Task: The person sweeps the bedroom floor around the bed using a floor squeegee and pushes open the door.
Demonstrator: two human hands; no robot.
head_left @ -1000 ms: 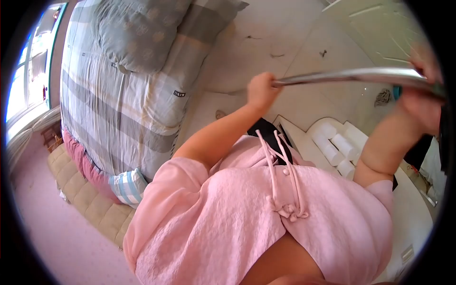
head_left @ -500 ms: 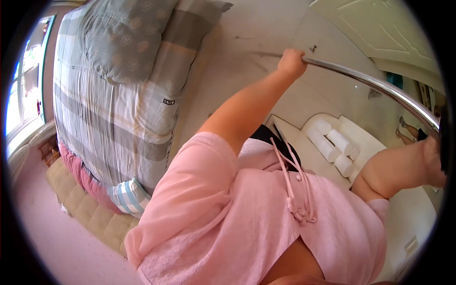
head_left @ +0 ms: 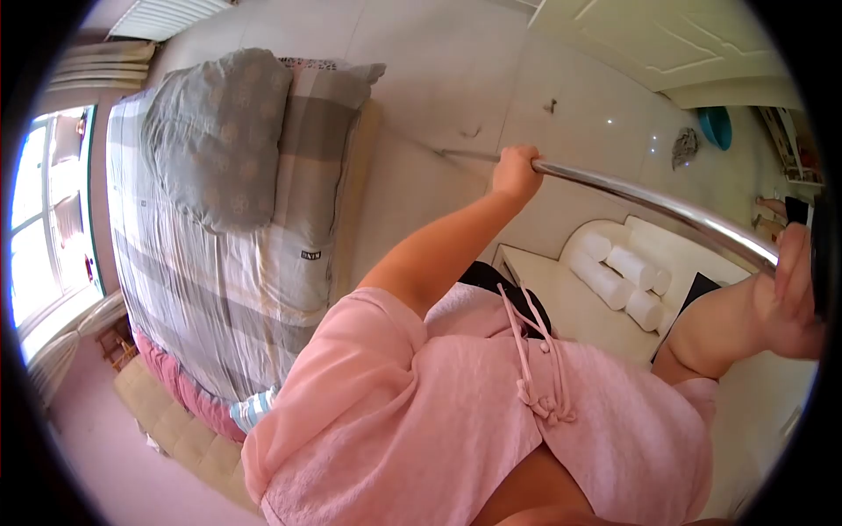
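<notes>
A shiny metal pole (head_left: 649,195) slants across the view, large at the right and thin toward the floor by the bed. My left hand (head_left: 517,173) is wrapped around its middle, arm stretched out. Close to the camera at the right edge, my right hand (head_left: 792,294) has its fingers curled at the pole's near end, partly cut off by the dark border. The pole's far end (head_left: 445,153) is thin and blurred over the pale floor; I cannot make out a head on it.
The bed (head_left: 219,289) with its grey pillow (head_left: 219,140) stands left. White rolls (head_left: 627,280) lie on cream furniture (head_left: 544,272) below the pole. A teal basin (head_left: 715,130) and grey cloth (head_left: 684,147) are on the floor (head_left: 421,96), near a cream panelled door (head_left: 649,39).
The camera view has shifted, bringing the basin and grey cloth into fuller sight. My left hand and the pole sit lower and slightly left in view; both hands keep their hold.
</notes>
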